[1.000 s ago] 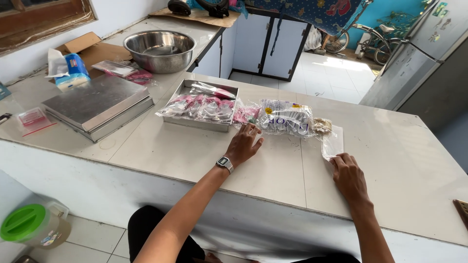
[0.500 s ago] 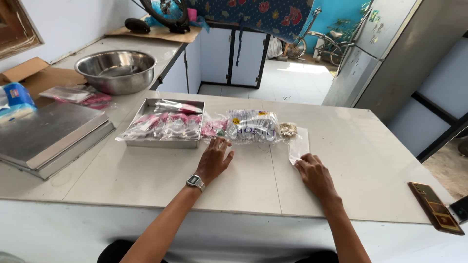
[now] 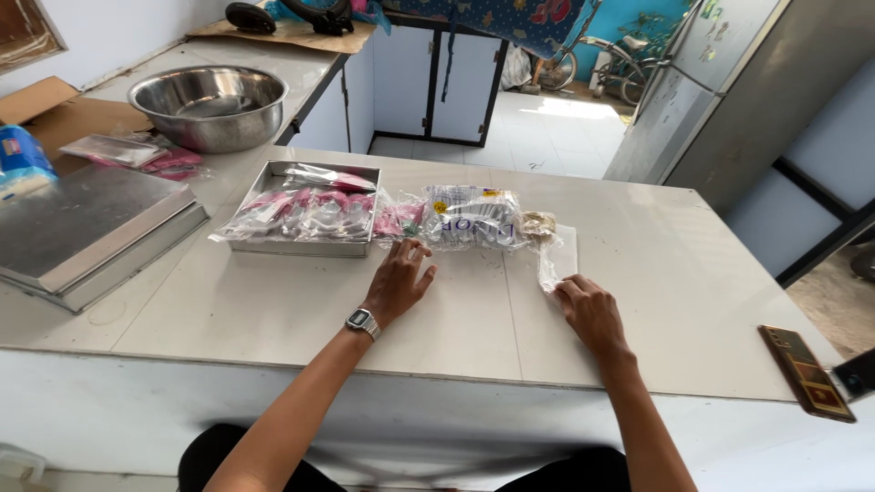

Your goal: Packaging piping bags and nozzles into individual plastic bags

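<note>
the left hand (image 3: 398, 281) lies flat on the pale worktop (image 3: 273, 310) with its fingers spread, holding nothing. a grey watch (image 3: 362, 321) sits on that wrist. its fingertips reach close to some small pink packets (image 3: 398, 219).

the right hand (image 3: 591, 310) rests on the worktop too. its fingertips press on the near end of a thin clear plastic bag (image 3: 556, 258), which lies flat. it is not clenched.

off to the right, near the worktop edge, lies a dark phone (image 3: 806, 372).

just past the hands sits a bigger clear bag of white things (image 3: 474, 217), between the pink packets and the thin bag. left of it is a shallow metal tray (image 3: 301, 244) full of pink packets in clear wrap.

far left lies a flat metal box (image 3: 87, 232). behind it stands a big shiny metal bowl (image 3: 208, 107). a grey fridge (image 3: 720, 91) stands far off on the right.
</note>
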